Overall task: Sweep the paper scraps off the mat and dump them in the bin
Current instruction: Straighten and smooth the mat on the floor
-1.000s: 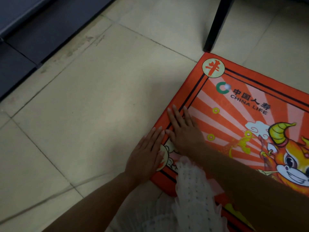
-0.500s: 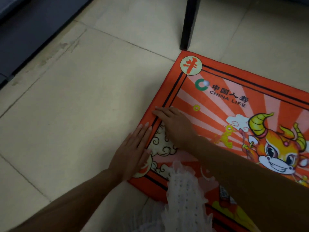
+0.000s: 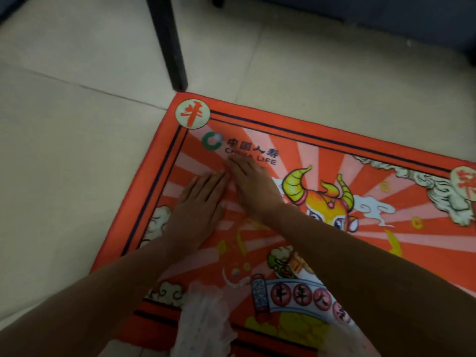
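An orange-red mat (image 3: 360, 148) with a cartoon ox and "CHINA LIFE" lettering lies on the tiled floor. Both my hands lie flat on its upper left part, fingers straight and pointing away from me. My left hand (image 3: 198, 202) presses the striped area near the mat's left border. My right hand (image 3: 253, 185) lies beside it, its fingertips just under the lettering and touching my left fingertips. A small white paper scrap (image 3: 218, 137) sits by the green logo, a little beyond my fingers. Another small pale scrap (image 3: 235, 272) lies lower on the mat between my forearms. No bin is in view.
A black furniture leg (image 3: 170, 45) stands on the beige tile floor (image 3: 64, 176) just beyond the mat's top left corner. Dark furniture (image 3: 386, 19) runs along the top right. White lace fabric (image 3: 203, 323) hangs at the bottom centre over the mat's near edge.
Both hands have slid from the mat's left edge inward onto the mat, toward the logo. The view has shifted right, showing more of the mat.
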{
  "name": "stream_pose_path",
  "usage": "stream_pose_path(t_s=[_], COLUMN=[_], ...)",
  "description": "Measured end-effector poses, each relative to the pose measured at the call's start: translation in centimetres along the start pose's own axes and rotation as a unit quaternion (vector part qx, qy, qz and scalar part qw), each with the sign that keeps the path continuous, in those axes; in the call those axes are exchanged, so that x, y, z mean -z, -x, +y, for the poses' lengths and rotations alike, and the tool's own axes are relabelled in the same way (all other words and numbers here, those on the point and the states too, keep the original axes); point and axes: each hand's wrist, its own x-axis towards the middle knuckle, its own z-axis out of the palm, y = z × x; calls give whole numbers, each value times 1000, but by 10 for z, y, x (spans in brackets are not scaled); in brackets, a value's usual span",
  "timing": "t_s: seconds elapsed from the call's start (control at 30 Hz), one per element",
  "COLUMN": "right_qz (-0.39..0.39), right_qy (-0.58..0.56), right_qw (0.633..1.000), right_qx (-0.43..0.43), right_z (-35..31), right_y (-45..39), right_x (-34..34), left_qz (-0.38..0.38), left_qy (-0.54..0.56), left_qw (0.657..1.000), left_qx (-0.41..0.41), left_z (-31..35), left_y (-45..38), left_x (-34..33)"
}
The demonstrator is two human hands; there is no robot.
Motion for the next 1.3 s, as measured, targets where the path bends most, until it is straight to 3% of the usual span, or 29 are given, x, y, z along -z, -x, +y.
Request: stream_pose_path(t_s=[0.17,0.37,0.73,0.93,1.07,1.3], right_qz=[16,53,75,117,95,148], right_qy=[34,10,12,12,-13,6], right_qw=[997,980,960,920,879,879], right_qx=[-68,-192,-271,-375,-467,-454], right_z=[76,162,267,319,347,358], right_y=[34,84,161,201,210,215], right_x=[21,37,57,62,64,59], left_qz=[-2,-9,-17,6,11,21], left_qy=[26,18,19,38,50,32], left_qw=[1000,996,982,983,982,987], left_qx=[-12,-84,-189,-177,-180,-153], left_z=[53,130,257,320,353,382], left_y=[-49,-92,-160,-183,-203,-237], left_x=[-12,-32,-63,-81,-94,-108])
